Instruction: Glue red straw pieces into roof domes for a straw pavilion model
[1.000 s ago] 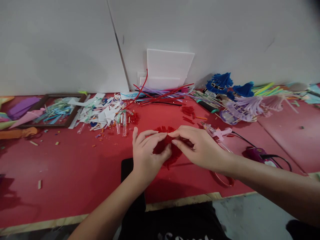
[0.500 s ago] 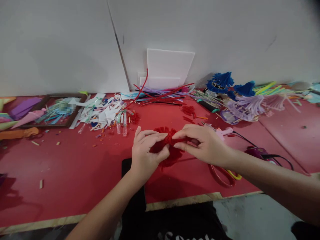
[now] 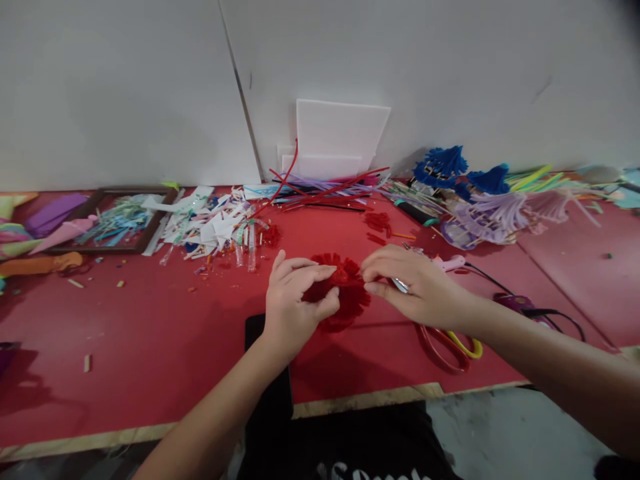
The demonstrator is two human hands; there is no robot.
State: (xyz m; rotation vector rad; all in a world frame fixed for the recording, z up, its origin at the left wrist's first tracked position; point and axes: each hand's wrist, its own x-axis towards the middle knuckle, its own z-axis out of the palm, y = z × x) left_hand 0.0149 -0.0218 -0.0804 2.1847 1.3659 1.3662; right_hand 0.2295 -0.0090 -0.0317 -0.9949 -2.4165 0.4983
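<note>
My left hand (image 3: 299, 300) pinches a fuzzy red flower-like piece (image 3: 340, 272) between thumb and fingers. It looks made of pipe cleaners, with short tufts fanning outward around a raised middle. Just right of the flower's edge, the thumb and fingertips of my right hand (image 3: 413, 283) are pressed together. What they hold, if anything, is too small to make out. A shiny silver bit (image 3: 400, 285) shows below the right palm, and I cannot tell what it belongs to. Below the right wrist lie a red loop handle (image 3: 443, 353) and a yellow one (image 3: 467, 348).
Scraps of paper and film (image 3: 215, 223) lie back left beside a dark frame (image 3: 143, 243). Red and purple pipe cleaners (image 3: 325, 190) run along the wall. Blue (image 3: 440, 167) and lilac (image 3: 493, 217) fan shapes stand back right. A pink corded tool (image 3: 453, 263) lies right; a black flat object (image 3: 255, 327) sits at the front.
My right hand has drawn slightly back to the right from the flower's middle, which now shows more. The left hand keeps its pinch in nearly the same spot.
</note>
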